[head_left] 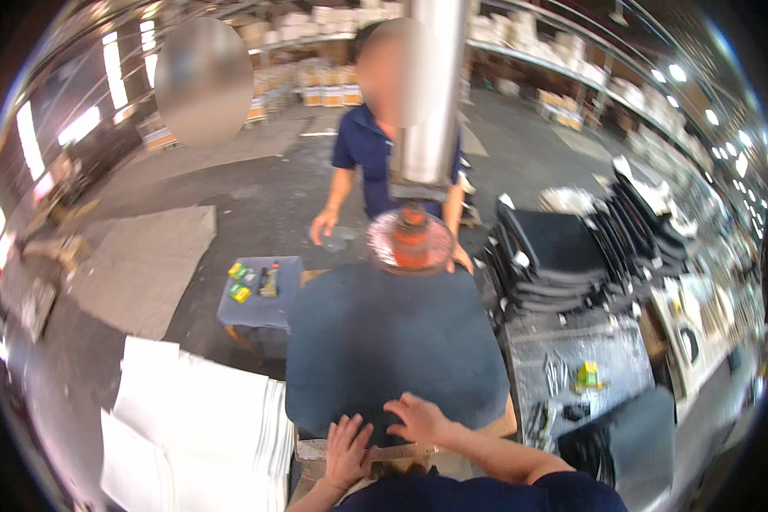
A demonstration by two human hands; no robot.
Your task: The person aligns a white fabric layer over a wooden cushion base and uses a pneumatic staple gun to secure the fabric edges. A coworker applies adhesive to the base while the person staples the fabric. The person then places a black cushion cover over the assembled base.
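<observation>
A dark blue-grey panel with rounded corners (392, 341) lies flat in front of me, with a darker patch down its middle. My left hand (347, 450) is at its near edge, fingers spread and holding nothing. Beside it, my right hand (418, 420) reaches over the same edge with fingers apart; it too is without any object. Whether the fingertips press on the panel I cannot tell. Over the panel's far edge hangs a metal column (431, 102) with a round orange-red fitting (412, 239) at its lower end. What supports the panel is mostly hidden.
A co-worker in a dark blue shirt (371, 158) stands across from me, one hand near the panel's far right. White sheets (196, 418) are stacked at left, near a grey stool (286, 277) with small boxes. Black padded pieces (555, 247) and a wrapped table (631, 341) are at right.
</observation>
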